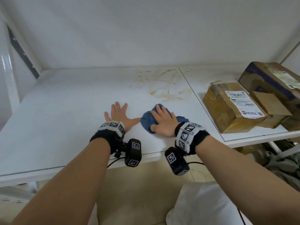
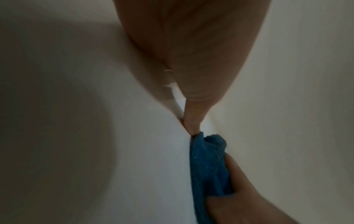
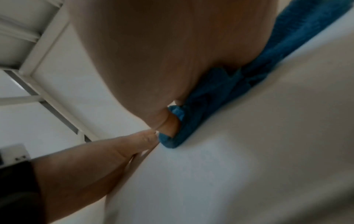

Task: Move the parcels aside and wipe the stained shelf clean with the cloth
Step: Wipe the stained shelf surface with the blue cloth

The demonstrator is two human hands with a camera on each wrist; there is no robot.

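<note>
Cloth [image 1: 148, 120] bunched under flat right hand [image 1: 163, 122] — fingers straight, pressing it onto shelf [image 1: 65, 111]

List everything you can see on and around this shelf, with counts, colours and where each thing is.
shelf: one, white, across the view.
stain: one patch, yellow-brown, rear middle of the shelf.
cloth: one, blue, bunched, front middle, short of the stain.
parcels: at least three, brown cardboard, right end of the shelf.
left hand: flat on the shelf, fingers spread, thumb tip by the cloth.
right hand: flat on the cloth, pressing it down.
</note>
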